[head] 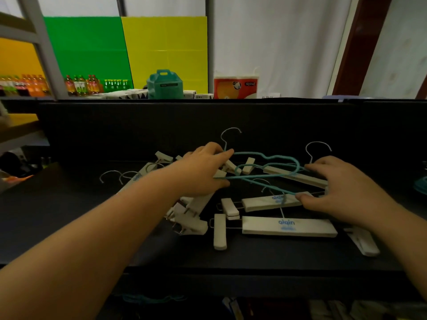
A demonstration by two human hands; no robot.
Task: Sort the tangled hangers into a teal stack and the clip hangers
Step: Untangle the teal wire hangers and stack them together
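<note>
Left hand [203,169] gripping the teal hanger [265,167] at its 9 o'clock end; right hand [332,190] with fingers pinching the 3 o'clock end, above the clip hangers [288,226] at the worktop [69,215] centre. Risk, probably: teal wire snagged under a white bar, dragging clips off at 6 o'clock. Readable: "aiqin" in blue on bars; "rolls" inverted on the pack [235,85] at 12 o'clock.

A dark bench [69,222] runs under a low black back panel [138,121]. Behind stand green [85,47] and yellow boards [164,47], white curtains [277,42], a grey shelf frame [44,42], and bottles [80,85] in dim light.
</note>
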